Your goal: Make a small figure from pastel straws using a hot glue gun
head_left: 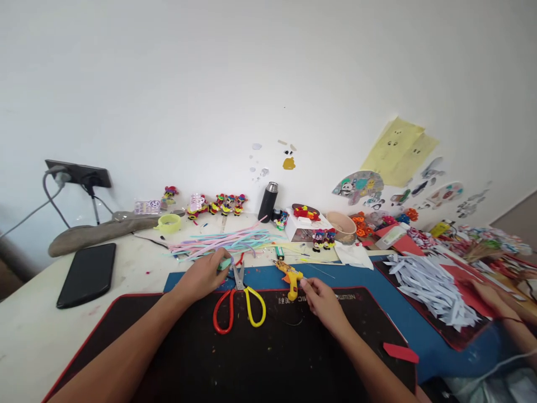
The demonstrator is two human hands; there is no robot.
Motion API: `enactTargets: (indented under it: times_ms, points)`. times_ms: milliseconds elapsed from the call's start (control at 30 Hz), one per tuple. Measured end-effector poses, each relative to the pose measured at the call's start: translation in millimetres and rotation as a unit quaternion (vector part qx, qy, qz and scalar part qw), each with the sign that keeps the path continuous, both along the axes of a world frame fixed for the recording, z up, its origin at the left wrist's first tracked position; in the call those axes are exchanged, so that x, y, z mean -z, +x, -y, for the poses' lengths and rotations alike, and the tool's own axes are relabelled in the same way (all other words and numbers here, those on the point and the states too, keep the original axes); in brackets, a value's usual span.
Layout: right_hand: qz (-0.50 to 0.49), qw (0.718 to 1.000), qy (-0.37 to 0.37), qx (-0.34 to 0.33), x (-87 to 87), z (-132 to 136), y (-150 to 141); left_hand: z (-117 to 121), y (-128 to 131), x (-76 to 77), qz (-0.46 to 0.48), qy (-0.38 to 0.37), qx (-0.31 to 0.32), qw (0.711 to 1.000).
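My left hand point(204, 277) is closed around a small pale green piece, at the near end of a pile of pastel pipe cleaners point(226, 242). Scissors with one red and one yellow handle point(239, 305) lie on the black desk mat point(260, 358) between my hands. My right hand point(319, 299) has its fingers pinched together beside the handle of a small yellow glue gun point(290, 275); what the fingertips hold is too small to name.
A black phone point(87, 273) lies at the left, with a tape roll point(168, 223), small figurines point(222, 204) and a black flask point(268, 201) along the wall. Another person's hand point(489, 296) rests by cut white paper strips point(428, 285) at the right. A red paper piece point(400, 352) lies nearby.
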State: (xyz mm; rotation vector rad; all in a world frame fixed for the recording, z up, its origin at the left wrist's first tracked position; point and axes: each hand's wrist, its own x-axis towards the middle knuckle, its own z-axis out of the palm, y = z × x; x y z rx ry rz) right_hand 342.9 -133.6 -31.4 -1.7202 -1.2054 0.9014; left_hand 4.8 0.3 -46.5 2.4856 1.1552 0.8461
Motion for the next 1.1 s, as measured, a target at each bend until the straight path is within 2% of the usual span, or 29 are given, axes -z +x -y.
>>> enactTargets:
  times_ms: [100,200,367,433,700,900,1000,1100]
  points:
    - [0.089,0.994,-0.058,-0.008,0.0,-0.1,0.0,0.5,-0.2,0.0,0.008,0.009,0.004,1.0]
    - [0.198,0.974,-0.107,-0.023,-4.6,-5.9,-6.3,1.6,0.5,-0.9,0.011,0.013,0.009,1.0]
    - [0.334,0.937,-0.096,-0.027,-6.0,-23.0,-16.0,2.8,2.3,-2.7,0.007,0.015,0.016,1.0]
    - [0.342,0.936,-0.088,-0.016,-3.4,-28.8,-17.0,3.4,2.8,-3.5,0.004,0.011,0.02,1.0]
    - [0.191,0.975,-0.112,0.006,5.7,-32.0,-12.3,4.3,3.6,-4.4,-0.004,0.009,0.024,1.0]
    - [0.034,0.995,-0.09,0.011,8.2,-23.4,-12.9,2.5,3.0,-1.4,-0.006,0.02,0.017,1.0]
    - [-0.119,0.992,-0.052,0.006,3.5,-16.3,-20.4,1.6,1.7,-1.6,-0.004,0.027,0.009,1.0]
    - [-0.249,0.968,-0.007,-0.017,-5.4,-4.4,-32.2,1.3,0.2,-2.6,-0.003,0.035,0.002,0.999]
